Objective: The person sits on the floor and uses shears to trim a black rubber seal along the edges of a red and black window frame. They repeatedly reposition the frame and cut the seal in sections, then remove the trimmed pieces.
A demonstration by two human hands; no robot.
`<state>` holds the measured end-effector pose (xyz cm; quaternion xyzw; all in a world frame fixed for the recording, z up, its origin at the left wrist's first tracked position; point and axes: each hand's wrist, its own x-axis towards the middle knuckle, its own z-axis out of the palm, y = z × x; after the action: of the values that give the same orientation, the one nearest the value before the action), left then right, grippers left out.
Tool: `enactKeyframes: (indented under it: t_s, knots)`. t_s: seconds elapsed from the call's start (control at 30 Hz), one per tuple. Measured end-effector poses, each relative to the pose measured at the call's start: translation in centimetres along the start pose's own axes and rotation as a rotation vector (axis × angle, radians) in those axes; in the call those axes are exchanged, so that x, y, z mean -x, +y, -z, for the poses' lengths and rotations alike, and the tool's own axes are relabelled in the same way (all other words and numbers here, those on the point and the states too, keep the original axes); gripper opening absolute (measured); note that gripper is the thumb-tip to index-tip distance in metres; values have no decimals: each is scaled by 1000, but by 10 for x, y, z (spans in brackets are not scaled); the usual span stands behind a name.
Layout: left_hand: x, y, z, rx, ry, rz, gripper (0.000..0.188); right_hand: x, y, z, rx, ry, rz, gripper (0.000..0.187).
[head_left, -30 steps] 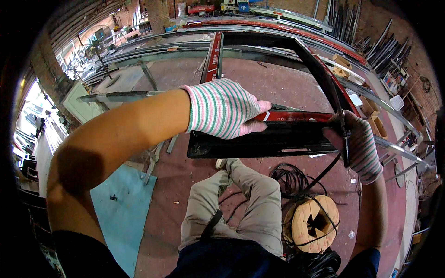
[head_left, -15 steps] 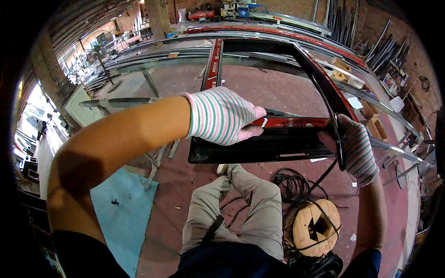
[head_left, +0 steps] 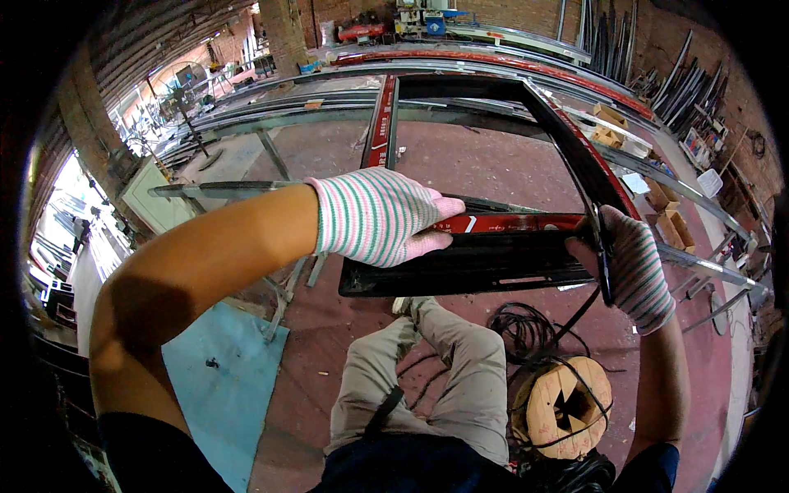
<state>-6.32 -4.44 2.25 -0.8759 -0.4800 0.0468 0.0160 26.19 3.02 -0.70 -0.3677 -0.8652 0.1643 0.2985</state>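
A black window frame (head_left: 460,275) with red film on its faces lies before me, on metal supports. My left hand (head_left: 386,215), in a striped knit glove, bends over its near rail, with thumb and fingers closed on the rail's edge. At the near right corner my right hand (head_left: 629,267), gloved alike, grips a black rubber strip (head_left: 604,255). This strip rises past the hand along the frame's right side. Below the hand, a length of it runs down toward a loose black coil (head_left: 526,329) on the floor. What lies under the left fingers is hidden.
A cardboard reel (head_left: 569,408) wound about with black strip stands near my right leg. A blue sheet (head_left: 218,386) lies at lower left. Metal rails (head_left: 711,267) and cardboard boxes (head_left: 675,230) are at right; long profiles (head_left: 485,62) stretch across the back.
My left hand has slid a little to the left along the near rail. The right hand keeps its place at the corner. The whole view has shifted slightly.
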Motion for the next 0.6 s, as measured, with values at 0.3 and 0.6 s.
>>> enactKeyframes:
  t_s: [0.3, 0.6]
  knots:
    - [11, -15, -8, 54, 21, -55, 53, -1, -6, -2, -36, 17, 48, 23]
    - [32, -26, -8, 10, 111, -151, 53, -1, -2, -3, 11, 35, 58, 28]
